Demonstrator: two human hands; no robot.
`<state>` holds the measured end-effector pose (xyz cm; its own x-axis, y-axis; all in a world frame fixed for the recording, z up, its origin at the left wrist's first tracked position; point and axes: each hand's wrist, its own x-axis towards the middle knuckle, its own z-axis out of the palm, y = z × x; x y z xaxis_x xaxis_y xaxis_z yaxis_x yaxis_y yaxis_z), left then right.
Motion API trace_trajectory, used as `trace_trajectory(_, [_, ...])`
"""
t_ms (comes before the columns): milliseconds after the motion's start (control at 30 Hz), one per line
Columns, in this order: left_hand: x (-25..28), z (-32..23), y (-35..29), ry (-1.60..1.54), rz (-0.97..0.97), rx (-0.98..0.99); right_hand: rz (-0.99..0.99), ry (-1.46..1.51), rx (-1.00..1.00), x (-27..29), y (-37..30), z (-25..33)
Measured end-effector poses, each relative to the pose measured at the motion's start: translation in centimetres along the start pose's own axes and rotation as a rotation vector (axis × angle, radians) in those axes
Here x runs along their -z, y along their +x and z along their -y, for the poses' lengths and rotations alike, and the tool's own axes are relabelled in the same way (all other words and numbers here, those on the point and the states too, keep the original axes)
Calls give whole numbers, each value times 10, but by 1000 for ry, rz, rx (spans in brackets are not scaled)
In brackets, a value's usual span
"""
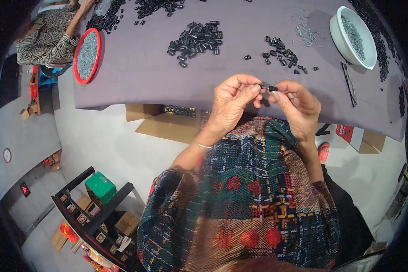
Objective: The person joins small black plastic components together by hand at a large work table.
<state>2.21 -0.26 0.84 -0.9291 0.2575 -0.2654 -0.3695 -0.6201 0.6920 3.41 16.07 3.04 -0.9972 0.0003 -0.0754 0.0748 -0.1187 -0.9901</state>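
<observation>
Over the table's near edge, both my hands are raised close together with fingertips pinched. My left hand (233, 99) grips a small black piece at its thumb tip. A short black plastic part (273, 89) sits between thumb and finger of my right hand (301, 106). A thin metal screw or pin (266, 88) bridges the two black pieces. Beyond my hands lies a scattered group of black plastic parts (283, 55), with loose silvery screws (307, 34) farther back. A larger heap of black parts (199, 38) is to the left.
A white bowl (371, 65) of screws stands at the right, near folded eyeglasses (349, 85). A red-rimmed basket (98, 54) of screws sits at the table's left edge, beside another person's sleeve (50, 38). Cardboard boxes (165, 127) lie under the grey-covered table (145, 77).
</observation>
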Motion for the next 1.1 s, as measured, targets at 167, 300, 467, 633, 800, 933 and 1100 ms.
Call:
trace_trajectory(167, [1,0,-1,59,-21,10,50,-130,66,3,1,0])
trace_trajectory(300, [1,0,-2,131,-38,10,62,-250,127,3,1,-3])
trace_trajectory(467, [0,0,-2,141,-46,23,98,-350,225,4,4,-7])
trace_trajectory(633, [4,6,-1,130,-47,10,104,-345,268,4,6,-10])
trace_trajectory(800, [5,10,0,118,-56,26,106,-314,192,3,7,-11])
trace_trajectory(933, [7,18,5,30,-10,36,60,-381,177,1,12,-6])
trace_trajectory(1100, [7,9,4,558,-117,-130,61,-437,314,1,13,-10])
